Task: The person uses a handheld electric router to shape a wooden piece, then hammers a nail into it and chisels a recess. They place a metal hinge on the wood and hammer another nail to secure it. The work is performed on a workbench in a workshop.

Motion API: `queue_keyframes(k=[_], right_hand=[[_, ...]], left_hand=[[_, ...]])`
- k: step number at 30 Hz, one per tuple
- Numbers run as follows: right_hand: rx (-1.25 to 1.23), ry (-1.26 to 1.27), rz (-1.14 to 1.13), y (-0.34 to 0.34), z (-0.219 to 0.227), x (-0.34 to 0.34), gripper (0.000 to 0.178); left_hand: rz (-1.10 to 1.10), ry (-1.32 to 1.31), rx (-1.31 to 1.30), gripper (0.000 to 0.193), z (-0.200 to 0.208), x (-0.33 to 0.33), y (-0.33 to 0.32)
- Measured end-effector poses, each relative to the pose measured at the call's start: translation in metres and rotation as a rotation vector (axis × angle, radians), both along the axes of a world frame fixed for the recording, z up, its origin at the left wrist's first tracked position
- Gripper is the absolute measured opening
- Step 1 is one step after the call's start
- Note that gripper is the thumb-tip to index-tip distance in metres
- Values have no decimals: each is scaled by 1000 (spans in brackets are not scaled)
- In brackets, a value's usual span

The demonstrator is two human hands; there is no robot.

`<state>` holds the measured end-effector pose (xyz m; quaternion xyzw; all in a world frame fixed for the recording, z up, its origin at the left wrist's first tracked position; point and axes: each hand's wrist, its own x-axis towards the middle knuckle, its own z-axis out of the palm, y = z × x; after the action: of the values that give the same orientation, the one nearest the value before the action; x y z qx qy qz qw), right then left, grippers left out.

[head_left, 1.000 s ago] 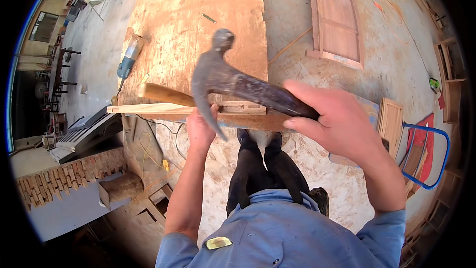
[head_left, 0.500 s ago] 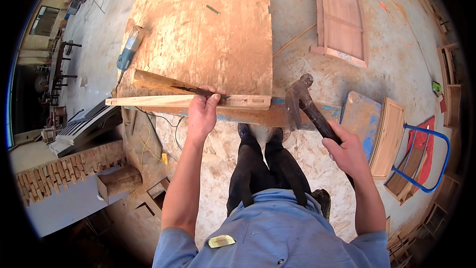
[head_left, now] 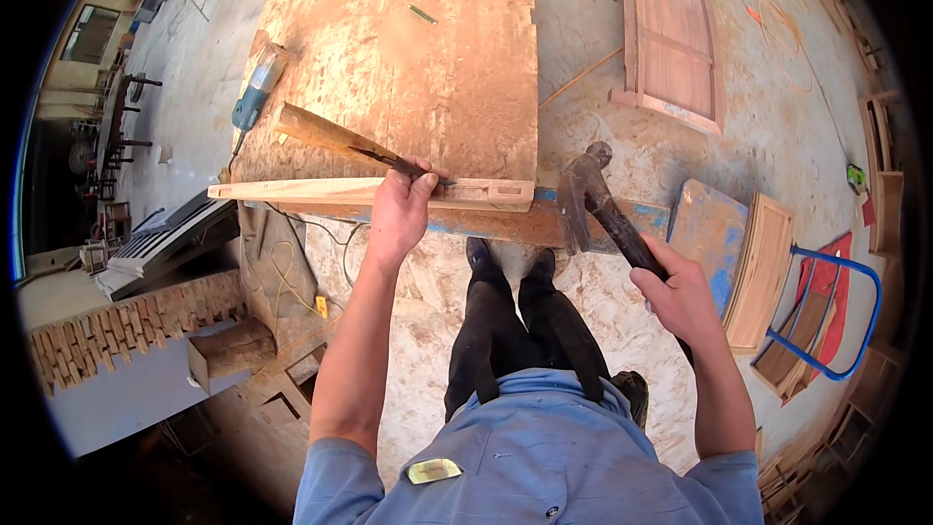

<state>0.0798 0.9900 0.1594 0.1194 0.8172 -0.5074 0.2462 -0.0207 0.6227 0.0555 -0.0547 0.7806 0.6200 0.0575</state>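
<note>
One wooden bar (head_left: 335, 192) lies under the left hand (head_left: 401, 212), right hand (head_left: 680, 290) apart.

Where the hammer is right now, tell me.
In the head view, the hammer is right of centre, held in the right hand, its metal end to the right of the wooden bar.
</note>
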Motion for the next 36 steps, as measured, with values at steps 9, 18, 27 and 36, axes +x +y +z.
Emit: queue_keyframes(k=[9, 18, 27, 36], right_hand=[[-16, 111, 55, -11, 17, -21, 47], [-52, 628, 236, -50, 80, -73, 50], [360, 678, 558, -76, 128, -97, 55], [341, 768, 494, -76, 136, -101, 56]], left_hand=[[-149, 23, -430, 7, 20, -4, 9], [-239, 240, -701, 7, 13, -1, 7], [-245, 251, -827, 12, 29, 5, 18], [-251, 275, -773, 13, 28, 4, 24]])
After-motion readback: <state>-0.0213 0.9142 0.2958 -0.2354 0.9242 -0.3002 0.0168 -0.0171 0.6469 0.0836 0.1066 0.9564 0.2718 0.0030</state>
